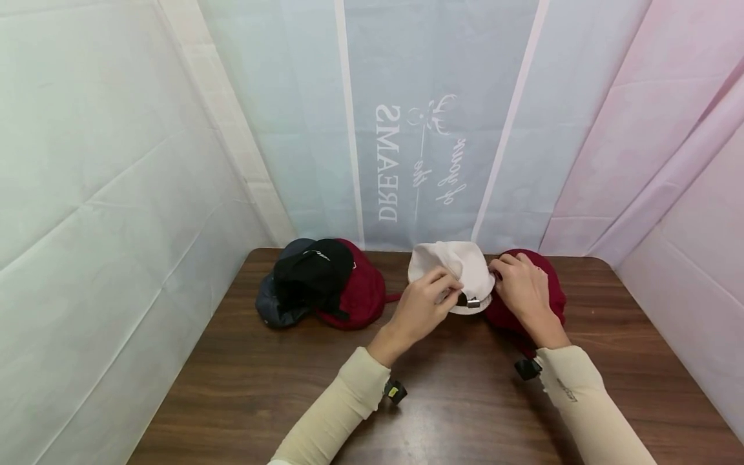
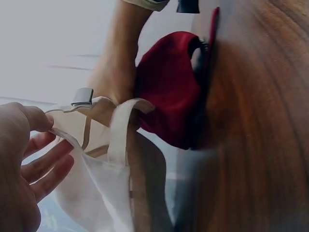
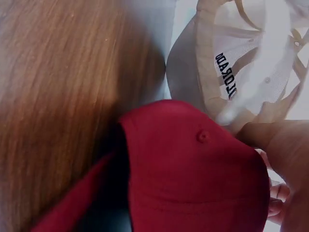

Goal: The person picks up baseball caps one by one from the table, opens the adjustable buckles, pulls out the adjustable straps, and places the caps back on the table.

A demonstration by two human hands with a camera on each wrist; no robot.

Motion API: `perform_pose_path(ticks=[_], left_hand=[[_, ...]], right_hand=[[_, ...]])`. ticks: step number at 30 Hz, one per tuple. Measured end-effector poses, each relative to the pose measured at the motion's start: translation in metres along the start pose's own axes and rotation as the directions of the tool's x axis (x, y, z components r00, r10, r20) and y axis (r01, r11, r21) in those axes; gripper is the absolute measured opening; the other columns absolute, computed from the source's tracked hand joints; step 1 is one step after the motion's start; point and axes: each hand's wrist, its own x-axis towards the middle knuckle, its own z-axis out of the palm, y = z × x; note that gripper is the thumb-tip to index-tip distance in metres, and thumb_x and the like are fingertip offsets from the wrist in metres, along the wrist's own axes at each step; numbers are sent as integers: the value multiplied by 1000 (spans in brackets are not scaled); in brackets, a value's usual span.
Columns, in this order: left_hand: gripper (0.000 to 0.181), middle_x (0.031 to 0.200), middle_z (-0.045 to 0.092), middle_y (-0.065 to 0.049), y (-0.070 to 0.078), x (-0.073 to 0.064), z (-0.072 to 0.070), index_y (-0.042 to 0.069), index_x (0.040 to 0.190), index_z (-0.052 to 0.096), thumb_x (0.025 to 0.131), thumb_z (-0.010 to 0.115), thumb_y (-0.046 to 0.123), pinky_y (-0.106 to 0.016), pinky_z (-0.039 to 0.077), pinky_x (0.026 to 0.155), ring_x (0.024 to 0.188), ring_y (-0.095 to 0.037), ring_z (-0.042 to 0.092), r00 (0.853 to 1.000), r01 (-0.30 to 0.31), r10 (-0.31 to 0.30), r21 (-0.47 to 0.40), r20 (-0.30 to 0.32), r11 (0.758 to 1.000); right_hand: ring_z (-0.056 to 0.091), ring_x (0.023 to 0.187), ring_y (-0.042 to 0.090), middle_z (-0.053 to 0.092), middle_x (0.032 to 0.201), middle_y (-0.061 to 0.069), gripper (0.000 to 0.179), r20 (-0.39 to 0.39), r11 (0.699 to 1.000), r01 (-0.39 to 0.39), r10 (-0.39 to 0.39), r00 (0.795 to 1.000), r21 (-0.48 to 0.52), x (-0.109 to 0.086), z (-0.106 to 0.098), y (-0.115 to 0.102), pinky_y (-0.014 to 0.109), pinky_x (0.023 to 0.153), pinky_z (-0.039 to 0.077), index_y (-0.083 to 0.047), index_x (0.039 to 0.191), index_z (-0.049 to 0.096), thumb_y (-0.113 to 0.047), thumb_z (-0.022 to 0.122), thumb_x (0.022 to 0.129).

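A white cap [image 1: 473, 266] is held up at the far side of the table, its back strap and metal buckle [image 2: 83, 95] facing me. My left hand [image 1: 425, 302] pinches the cap's rim between thumb and forefinger; the other fingers [image 2: 50, 169] are spread behind it. At the opposite side of the rim, my right hand [image 1: 523, 287] grips the edge, its fingertips partly hidden. Dark lettering [image 3: 226, 75] shows through inside the white cap in the right wrist view. A dark red cap [image 1: 551, 284] sits right beside and under the right hand.
On the left of the table [image 1: 232, 394], a black cap [image 1: 325, 268], a dark blue cap [image 1: 273, 307] and another dark red cap [image 1: 369, 290] lie overlapping. A red strap [image 1: 392, 298] sticks out from that pile. A printed cloth [image 1: 430, 58] hangs along the back edge.
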Motion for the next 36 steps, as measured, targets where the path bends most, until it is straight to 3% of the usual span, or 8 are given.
perform_pose_path(ticks=[12,19,24,29,36], left_hand=[[6,106,71,5,-5,-13,35,16,101,78,97,76,12,-15,54,84,91,-5,69,995,0,-10,96,103,995],[10,119,74,10,-9,-26,51,21,103,77,97,74,14,-12,53,88,103,-1,70,973,36,-72,165,218,986],[13,118,72,11,-12,-30,51,22,104,76,94,72,14,-13,52,86,100,-1,68,957,59,-100,158,272,986],[13,109,71,11,-14,-29,42,23,102,75,94,69,16,-15,52,81,91,-1,65,961,86,-123,154,248,984],[11,101,71,7,-22,-30,24,19,99,76,94,69,12,-15,51,74,85,-5,66,977,168,-182,122,109,978]], right_hand=[[59,85,36,68,95,14,17,125,998,-46,51,991,-41,-13,2,12,53,50,51,-12,90,84,0,72,88],[59,88,37,69,99,15,17,143,998,-46,50,989,-32,-15,4,13,54,50,52,-12,91,84,1,73,87],[60,90,36,71,99,14,11,115,999,-49,51,992,-19,-14,4,9,55,54,54,-10,91,83,-4,75,88],[61,91,36,72,98,14,10,75,999,-32,30,997,20,-11,4,1,55,57,56,-8,94,82,-4,75,88],[64,100,36,74,104,14,22,93,992,2,-13,996,125,-8,1,-12,53,73,57,-3,104,79,4,76,83]])
